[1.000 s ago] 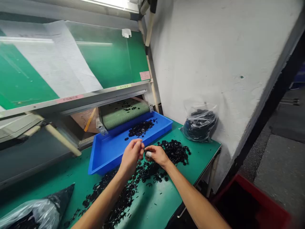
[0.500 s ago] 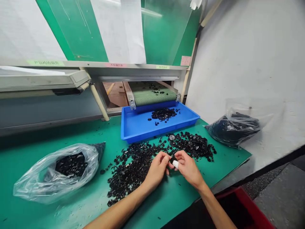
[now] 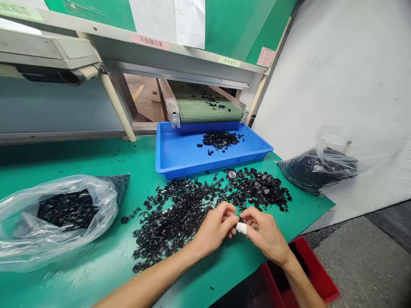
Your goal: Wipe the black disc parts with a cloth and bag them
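Observation:
My left hand [image 3: 215, 229] and my right hand [image 3: 266, 233] meet above the near edge of the loose parts, fingertips almost touching. Both are closed in a pinch around a small black plastic part [image 3: 240, 220], mostly hidden by the fingers. A white wrap [image 3: 241, 228] covers one finger of my right hand. Beneath and left of my hands spreads a heap of small black plastic parts [image 3: 176, 218], many of them thin and branched. Just beyond my right hand lies a second heap of rounder black discs [image 3: 265, 189].
A blue tray [image 3: 183, 156] with black parts sits under the end of a green conveyor belt [image 3: 208, 115]. Open plastic bag [image 3: 105, 214] of black parts at left; another filled bag [image 3: 317, 169] at right. Below the green table [image 3: 195, 284] is a red bin [image 3: 327, 288].
My view has tilted down and come closer, so the table things sit higher or wider. The black disc that showed between my fingers is now mostly covered by them.

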Tool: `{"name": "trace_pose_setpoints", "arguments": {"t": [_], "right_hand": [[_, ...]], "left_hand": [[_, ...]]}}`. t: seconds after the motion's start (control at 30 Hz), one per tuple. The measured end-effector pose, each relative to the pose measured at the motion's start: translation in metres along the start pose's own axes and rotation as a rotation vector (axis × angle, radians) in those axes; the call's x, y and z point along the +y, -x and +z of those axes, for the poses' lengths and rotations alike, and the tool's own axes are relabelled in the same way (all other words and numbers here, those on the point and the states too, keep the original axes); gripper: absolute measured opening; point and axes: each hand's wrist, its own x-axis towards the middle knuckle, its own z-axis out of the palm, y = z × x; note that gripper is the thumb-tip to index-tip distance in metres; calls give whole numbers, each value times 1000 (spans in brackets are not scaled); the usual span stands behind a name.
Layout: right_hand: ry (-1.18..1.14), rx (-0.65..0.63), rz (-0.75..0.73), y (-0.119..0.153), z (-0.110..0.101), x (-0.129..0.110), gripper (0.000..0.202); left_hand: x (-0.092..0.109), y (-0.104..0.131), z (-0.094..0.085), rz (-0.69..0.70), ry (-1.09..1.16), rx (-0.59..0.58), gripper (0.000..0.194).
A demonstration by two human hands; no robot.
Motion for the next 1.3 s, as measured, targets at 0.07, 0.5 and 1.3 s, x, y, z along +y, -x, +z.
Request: {"name": "trace_pose_setpoints", "arguments": {"t": [0.07, 0.5, 1.3], "right_hand": [[-129, -87, 65, 0, -3, -2, 20], [-38, 21, -18, 19, 1, 17, 22], [660, -35, 48, -158, -11, 7, 32]], "left_hand": [[2, -1, -1, -24, 3, -33, 10], [-16, 14, 30, -118, -76, -59, 31], [-9, 1, 11, -249, 573, 36, 29]]}}
